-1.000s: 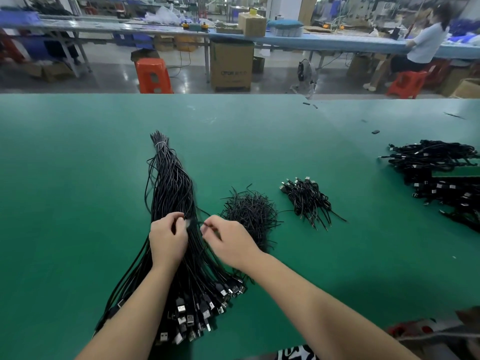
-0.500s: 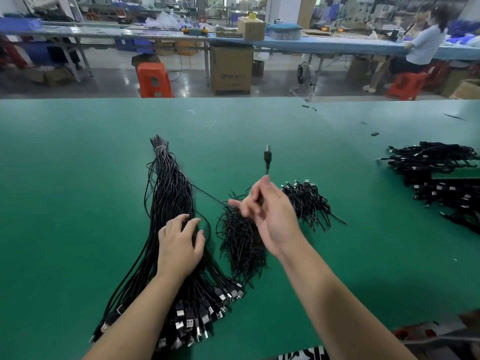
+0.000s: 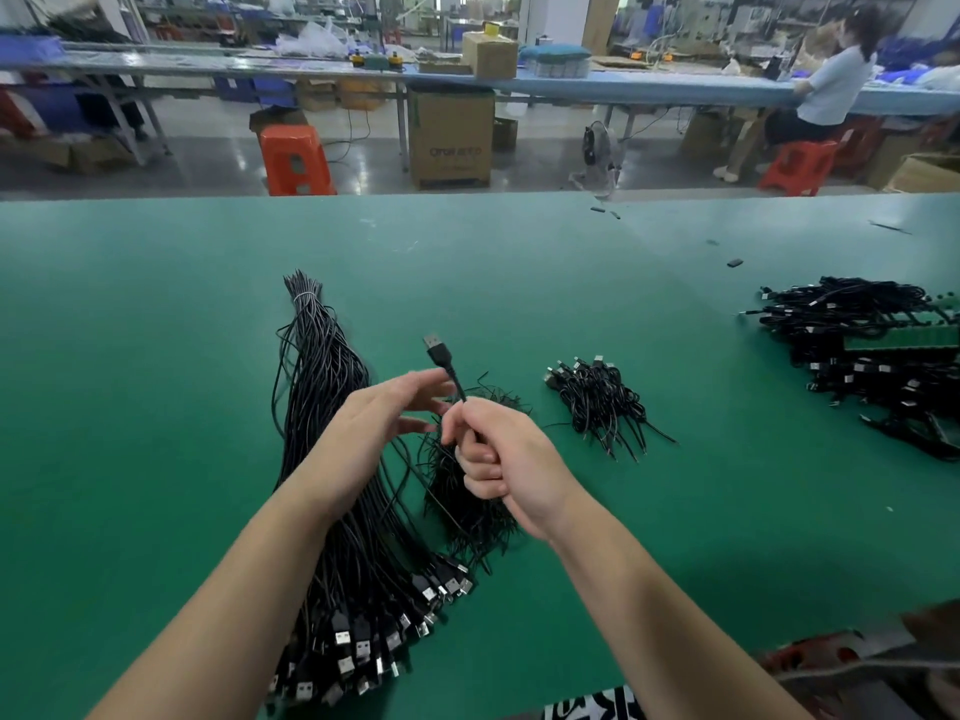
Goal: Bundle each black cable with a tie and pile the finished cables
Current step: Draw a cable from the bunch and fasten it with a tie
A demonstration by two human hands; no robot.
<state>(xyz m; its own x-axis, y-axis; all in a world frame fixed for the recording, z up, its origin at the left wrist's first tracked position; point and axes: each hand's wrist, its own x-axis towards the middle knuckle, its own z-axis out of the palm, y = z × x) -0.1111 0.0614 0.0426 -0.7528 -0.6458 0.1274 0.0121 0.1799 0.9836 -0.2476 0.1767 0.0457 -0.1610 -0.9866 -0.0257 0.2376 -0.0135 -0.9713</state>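
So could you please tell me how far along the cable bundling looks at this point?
Early on, it seems. A small pile of bundled cables lies right of the heap of ties. In hand: the right hand grips one cable near its USB plug, the left hand open beside it, no tie on it yet. Left: the big sheaf of loose cables.

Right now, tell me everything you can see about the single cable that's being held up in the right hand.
The cable is thin, black and plastic-looking, ending in a black USB-style plug with a silvery metal tip that points up and slightly left. The right hand grips it just below the plug, fingers curled round it, raised above the pile of ties. Its cord seems to trail down left toward the big bunch of cables. The left hand, fingers spread, is beside it; contact is unclear.
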